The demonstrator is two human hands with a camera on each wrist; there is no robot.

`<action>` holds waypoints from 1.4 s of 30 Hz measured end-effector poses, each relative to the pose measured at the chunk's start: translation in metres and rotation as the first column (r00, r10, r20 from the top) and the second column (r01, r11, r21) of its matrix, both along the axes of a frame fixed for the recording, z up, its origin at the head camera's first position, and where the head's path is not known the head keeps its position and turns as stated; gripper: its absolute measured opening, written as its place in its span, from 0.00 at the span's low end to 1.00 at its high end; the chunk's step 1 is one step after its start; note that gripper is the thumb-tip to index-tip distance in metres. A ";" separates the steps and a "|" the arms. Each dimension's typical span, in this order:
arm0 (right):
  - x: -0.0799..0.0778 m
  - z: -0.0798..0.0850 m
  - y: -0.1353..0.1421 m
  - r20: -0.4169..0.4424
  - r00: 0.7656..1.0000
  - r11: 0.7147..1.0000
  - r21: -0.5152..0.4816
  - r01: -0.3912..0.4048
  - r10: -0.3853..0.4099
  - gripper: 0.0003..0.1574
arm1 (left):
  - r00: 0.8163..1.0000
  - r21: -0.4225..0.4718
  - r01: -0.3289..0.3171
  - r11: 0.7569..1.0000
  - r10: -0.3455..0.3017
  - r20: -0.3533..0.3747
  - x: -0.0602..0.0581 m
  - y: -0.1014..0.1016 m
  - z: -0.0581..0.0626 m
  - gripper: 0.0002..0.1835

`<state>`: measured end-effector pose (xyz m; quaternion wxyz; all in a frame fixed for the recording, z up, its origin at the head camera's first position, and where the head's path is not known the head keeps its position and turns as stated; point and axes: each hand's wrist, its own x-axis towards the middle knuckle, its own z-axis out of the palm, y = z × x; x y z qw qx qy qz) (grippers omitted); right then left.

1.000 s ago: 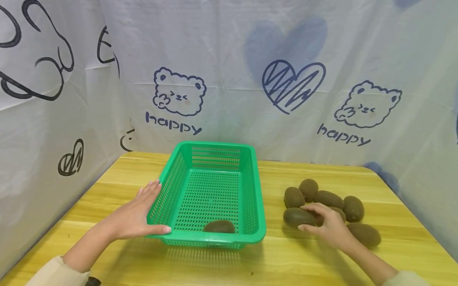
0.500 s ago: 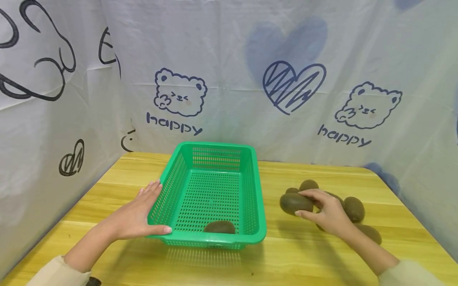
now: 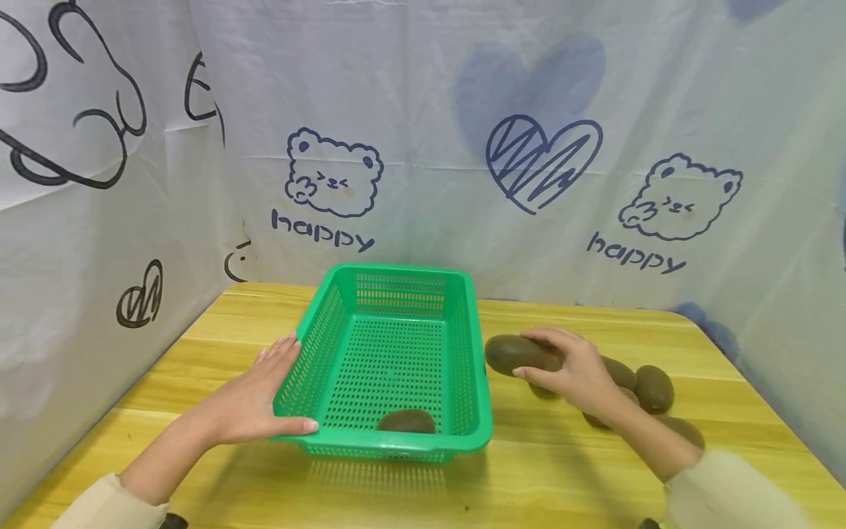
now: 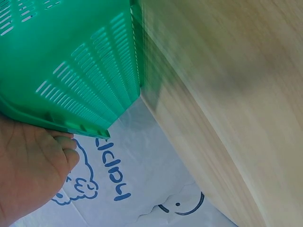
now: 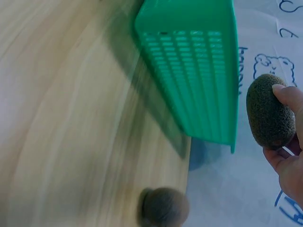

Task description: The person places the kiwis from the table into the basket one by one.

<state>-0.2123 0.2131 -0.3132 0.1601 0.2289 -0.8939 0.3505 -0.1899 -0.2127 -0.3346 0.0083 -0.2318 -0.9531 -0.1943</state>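
Observation:
My right hand (image 3: 578, 375) pinches a brown, fuzzy kiwi (image 3: 510, 354) between thumb and fingers, just to the right of the green basket (image 3: 396, 439). In the right wrist view this kiwi (image 5: 267, 111) is held up off the table, beside the basket wall (image 5: 187, 80). My left hand (image 3: 251, 397) rests on the basket's near left corner, fingers straight along the left rim and thumb over the front rim. One kiwi (image 3: 406, 421) lies inside the basket at its near end. The left wrist view shows the left hand (image 4: 35, 163) against the rim.
Several kiwis (image 3: 654, 389) lie grouped on the wooden table (image 3: 529, 477) at right, partly hidden by the right hand and forearm. A printed white cloth (image 3: 429, 198) hangs behind the table and along its left side.
My right hand has lifted a kiwi out of the group and carried it left and away from me, up to the basket's right side. The left hand and basket have stayed put.

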 end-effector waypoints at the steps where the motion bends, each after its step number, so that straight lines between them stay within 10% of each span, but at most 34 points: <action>1: -0.001 0.001 -0.004 -0.006 1.000 1.000 -0.006 -0.009 0.009 0.29 | 1.000 0.001 0.001 1.000 -0.001 0.000 0.000 0.000 0.000 0.61; 19: -0.019 -0.004 -0.084 0.014 0.969 0.969 0.005 -0.246 0.246 0.25 | 1.000 0.012 0.000 1.000 0.000 0.003 0.001 -0.002 0.001 0.61; 35: -0.016 -0.014 -0.122 0.177 0.959 0.908 0.323 -0.268 0.220 0.24 | 1.000 0.023 -0.002 1.000 0.002 0.009 0.002 -0.001 -0.001 0.60; 42: -0.015 -0.016 -0.119 0.128 0.962 0.918 0.291 -0.270 0.243 0.16 | 1.000 0.021 0.001 1.000 -0.001 0.005 0.001 -0.001 -0.002 0.60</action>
